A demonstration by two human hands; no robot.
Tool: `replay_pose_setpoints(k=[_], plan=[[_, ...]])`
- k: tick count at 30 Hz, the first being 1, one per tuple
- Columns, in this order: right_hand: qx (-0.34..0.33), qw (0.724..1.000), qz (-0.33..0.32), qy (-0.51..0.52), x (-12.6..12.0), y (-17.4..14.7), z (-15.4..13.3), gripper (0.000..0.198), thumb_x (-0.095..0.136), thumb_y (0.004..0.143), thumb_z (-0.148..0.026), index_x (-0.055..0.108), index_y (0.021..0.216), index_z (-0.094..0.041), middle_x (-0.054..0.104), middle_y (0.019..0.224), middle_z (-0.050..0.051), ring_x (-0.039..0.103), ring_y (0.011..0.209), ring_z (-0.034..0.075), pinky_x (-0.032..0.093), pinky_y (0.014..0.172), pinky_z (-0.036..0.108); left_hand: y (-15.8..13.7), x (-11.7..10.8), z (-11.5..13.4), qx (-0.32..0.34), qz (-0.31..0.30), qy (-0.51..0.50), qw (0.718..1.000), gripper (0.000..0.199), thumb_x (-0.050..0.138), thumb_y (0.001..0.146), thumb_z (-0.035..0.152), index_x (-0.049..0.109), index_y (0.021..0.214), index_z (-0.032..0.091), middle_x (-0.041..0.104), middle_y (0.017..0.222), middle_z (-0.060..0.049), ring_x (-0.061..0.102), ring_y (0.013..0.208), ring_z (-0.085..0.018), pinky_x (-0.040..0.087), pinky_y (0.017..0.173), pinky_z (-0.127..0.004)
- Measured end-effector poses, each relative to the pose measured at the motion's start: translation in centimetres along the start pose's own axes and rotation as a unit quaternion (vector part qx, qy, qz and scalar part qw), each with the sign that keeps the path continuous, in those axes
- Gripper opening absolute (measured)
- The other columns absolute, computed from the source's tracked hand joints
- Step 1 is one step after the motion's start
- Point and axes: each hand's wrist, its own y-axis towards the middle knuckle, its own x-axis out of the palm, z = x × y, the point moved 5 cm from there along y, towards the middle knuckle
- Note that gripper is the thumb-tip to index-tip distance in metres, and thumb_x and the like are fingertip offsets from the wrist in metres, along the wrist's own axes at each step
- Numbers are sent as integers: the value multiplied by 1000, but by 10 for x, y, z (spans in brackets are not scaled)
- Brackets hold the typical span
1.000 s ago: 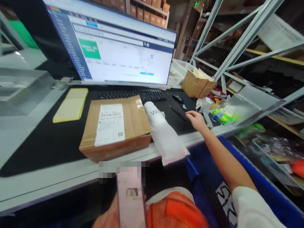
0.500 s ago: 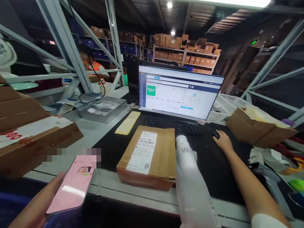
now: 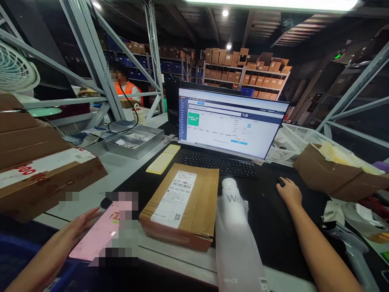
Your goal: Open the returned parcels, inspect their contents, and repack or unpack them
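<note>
At the lower left, my left hand grips a flat, glossy pink package by its left side, the fingers partly behind it. Part of the package is hidden by pixelation. My right hand rests closed over a black computer mouse on the black desk mat. Between my hands lies a brown cardboard box with a white shipping label. Just right of that box is a white-capped bottle in a frosted plastic bag, reaching over the desk's front edge.
A lit monitor stands behind a black keyboard. Yellow slips and a grey metal tray are to the left, beside a large carton. On the right are an open carton and a handheld scanner. A co-worker sits beyond.
The view has shifted slightly, and the box and bottle appear further left. My left hand's fingers show more, and the pink package has turned a little. My right hand stays on the mouse.
</note>
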Motion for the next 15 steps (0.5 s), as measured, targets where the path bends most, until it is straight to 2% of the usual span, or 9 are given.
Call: replay_pose_setpoints(k=[2, 5, 7, 11, 15], plan=[[10, 1000, 2, -4, 0, -1, 1, 54, 45, 93, -40, 65, 138, -19, 56, 146, 15, 61, 123, 36, 50, 102, 47, -12, 1, 5, -4, -1, -14, 1000, 31, 51, 100, 34, 63, 129, 31, 73, 125, 13, 67, 115, -18, 57, 82, -14], [20, 1000, 6, -3, -1, -3, 3, 54, 46, 91, -41, 66, 137, -20, 57, 146, 14, 61, 121, 36, 50, 101, 47, -24, 5, 7, -32, -10, -37, 999, 37, 53, 98, 47, 59, 132, 36, 75, 122, 14, 73, 106, -22, 63, 80, -25], [21, 1000, 6, 1, 0, -3, 4, 54, 47, 91, -41, 67, 136, -20, 57, 146, 13, 62, 121, 35, 50, 102, 47, -29, 11, 7, -46, -8, -58, 997, 41, 54, 95, 55, 57, 132, 38, 77, 118, 13, 73, 107, -24, 64, 81, -30], [27, 1000, -4, 6, 1, -1, 5, 55, 48, 90, -43, 67, 136, -21, 57, 146, 13, 60, 124, 35, 49, 104, 47, -40, 28, 8, -25, 17, -102, 994, 54, 40, 92, 75, 61, 124, 36, 77, 117, 13, 55, 133, -23, 61, 87, -24], [39, 999, -7, 5, 0, -2, 3, 55, 48, 89, -41, 67, 137, -21, 55, 149, 11, 59, 125, 34, 48, 105, 46, -44, 30, 6, -9, 27, -126, 992, 55, 38, 90, 78, 62, 120, 40, 75, 121, 17, 35, 146, -17, 54, 95, -17]])
